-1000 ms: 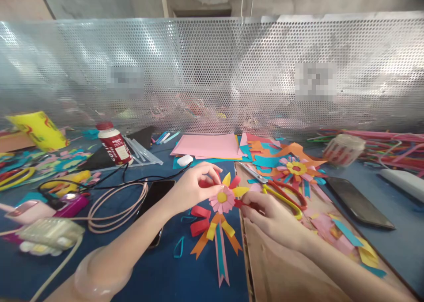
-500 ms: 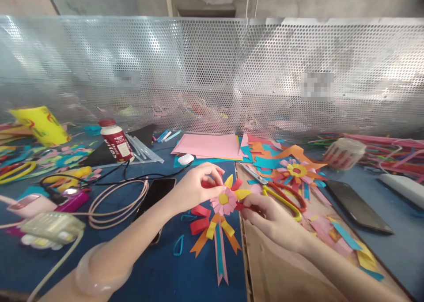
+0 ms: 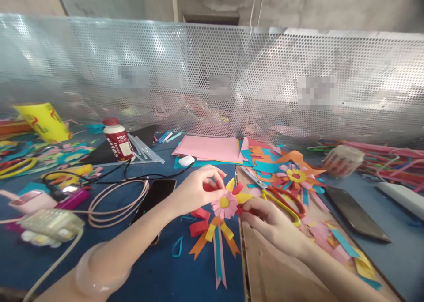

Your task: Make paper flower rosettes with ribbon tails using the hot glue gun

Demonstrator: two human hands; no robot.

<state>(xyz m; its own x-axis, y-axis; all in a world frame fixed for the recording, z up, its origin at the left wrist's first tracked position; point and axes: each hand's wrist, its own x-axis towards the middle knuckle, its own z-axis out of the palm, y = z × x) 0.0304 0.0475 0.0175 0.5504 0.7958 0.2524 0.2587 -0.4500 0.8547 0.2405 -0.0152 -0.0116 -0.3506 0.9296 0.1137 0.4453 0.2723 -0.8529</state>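
Note:
A paper flower [image 3: 228, 210] with a yellow centre, pink fringed petals and red and yellow loops lies in front of me. Pink, blue and orange ribbon tails hang from its lower side. My left hand [image 3: 200, 188] is closed, its fingertips pinching the flower's upper left edge. On the right edge, my right hand [image 3: 270, 222] has its fingers closed around a red paper loop, which they partly hide. Red-and-yellow-handled scissors [image 3: 283, 200] lie just beyond my right hand. A small blue paper loop [image 3: 177, 247] rests on the blue table below my left forearm.
A second paper flower [image 3: 296, 175] sits among orange and blue scraps. Pink paper sheets [image 3: 208, 148] lie at the back, before a perforated metal screen [image 3: 212, 54]. Phones [image 3: 357, 213], a bottle [image 3: 118, 141] and coiled cable [image 3: 115, 205] surround the work. Cardboard [image 3: 274, 271] lies under my right arm.
The camera view has tilted up slightly, so more of the exit sign shows. Both hands keep their hold on the flower, with hardly any movement.

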